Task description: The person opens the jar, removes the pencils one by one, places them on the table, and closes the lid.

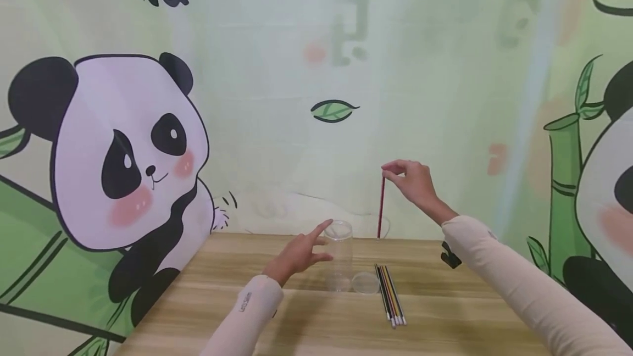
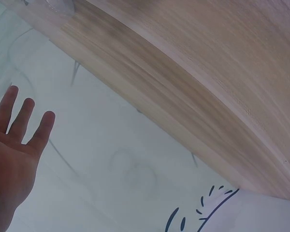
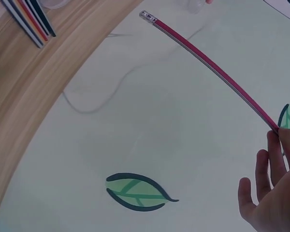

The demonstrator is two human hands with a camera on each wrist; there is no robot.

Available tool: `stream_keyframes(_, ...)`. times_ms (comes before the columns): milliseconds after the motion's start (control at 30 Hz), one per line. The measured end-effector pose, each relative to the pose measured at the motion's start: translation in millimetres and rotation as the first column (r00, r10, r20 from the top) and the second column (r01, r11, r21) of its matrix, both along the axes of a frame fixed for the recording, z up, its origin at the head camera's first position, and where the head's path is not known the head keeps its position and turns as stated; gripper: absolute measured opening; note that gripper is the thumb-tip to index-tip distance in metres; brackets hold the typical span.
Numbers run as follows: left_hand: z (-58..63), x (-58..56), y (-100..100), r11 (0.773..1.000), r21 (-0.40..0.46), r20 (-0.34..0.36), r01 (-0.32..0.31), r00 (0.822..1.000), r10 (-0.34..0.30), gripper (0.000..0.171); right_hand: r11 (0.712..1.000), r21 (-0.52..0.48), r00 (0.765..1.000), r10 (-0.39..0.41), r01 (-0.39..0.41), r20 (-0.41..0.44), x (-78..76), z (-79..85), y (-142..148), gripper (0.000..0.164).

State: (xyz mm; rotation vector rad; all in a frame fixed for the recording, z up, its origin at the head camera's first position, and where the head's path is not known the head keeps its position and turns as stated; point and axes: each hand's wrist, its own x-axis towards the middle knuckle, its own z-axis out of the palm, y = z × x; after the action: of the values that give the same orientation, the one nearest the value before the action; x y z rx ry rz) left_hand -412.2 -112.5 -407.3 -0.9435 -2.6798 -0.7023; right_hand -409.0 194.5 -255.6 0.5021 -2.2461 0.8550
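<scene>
My right hand pinches a red pencil near its upper end and holds it upright in the air. The right wrist view shows the pencil's eraser end pointing away from the fingers. A clear plastic cylinder stands uncapped on the table, to the left of the pencil. Beside it is my left hand, its index finger reaching to the rim; I cannot tell how firmly it touches. In the left wrist view the left hand's fingers are straight and spread.
A round clear lid lies just right of the cylinder on the wooden table. Several pencils lie side by side next to the lid, erasers towards me. Behind the table hangs a panda-printed backdrop.
</scene>
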Motion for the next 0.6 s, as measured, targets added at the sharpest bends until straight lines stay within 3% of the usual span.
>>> stream_keyframes(333, 0.7, 0.1, -1.8, 1.0, -0.006, 0.001, -0.008, 1.0, 0.008, 0.091, 0.999, 0.021, 0.99, -0.039, 0.037, 0.134, 1.5, -27.7, 18.8, 0.022)
stream_keyframes(600, 0.2, 0.8, -0.5, 1.0, -0.003, 0.001, -0.008, 1.0, 0.008, 0.09, 0.998, 0.029, 0.976, -0.059, 0.054, 0.21, -4.2, -59.7, 35.9, 0.022)
